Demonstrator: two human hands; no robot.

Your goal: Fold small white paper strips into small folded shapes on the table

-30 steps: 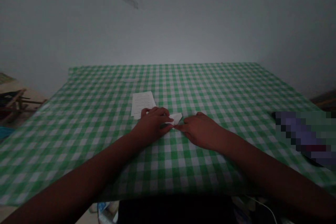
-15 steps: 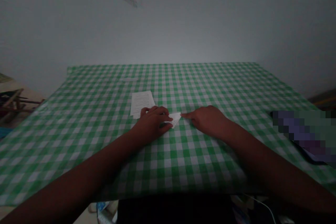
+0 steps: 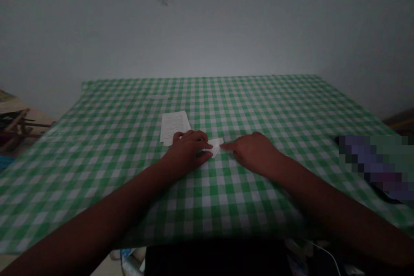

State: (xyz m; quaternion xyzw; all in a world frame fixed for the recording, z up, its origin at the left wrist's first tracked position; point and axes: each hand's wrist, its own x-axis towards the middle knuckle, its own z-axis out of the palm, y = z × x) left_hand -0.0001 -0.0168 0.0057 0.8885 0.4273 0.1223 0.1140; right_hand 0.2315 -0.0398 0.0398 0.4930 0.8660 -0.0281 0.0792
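A small folded piece of printed paper (image 3: 217, 142) lies on the checked cloth between my hands. My left hand (image 3: 187, 151) presses it down at its left side, with the thumb and forefinger closed over it and part of the paper hidden beneath them. At the paper's right edge rests the stretched forefinger of my right hand (image 3: 254, 151); the other fingers are curled in, and I see nothing held in them. Just beyond my left hand lies a small stack of printed sheets (image 3: 174, 124), its lower corner partly covered by the fingers.
A green and white checked tablecloth (image 3: 258, 108) covers the table, which meets a grey wall (image 3: 226, 21). A dark-edged device with a blurred-out screen (image 3: 371, 159) lies at the right. A pale strip (image 3: 160, 97) is farther back. Wooden pieces (image 3: 19, 127) stand beyond the left edge.
My right forefinger has slid slightly down along the paper's right edge, towards me. My left hand stays in place on the paper. The view has shifted a little.
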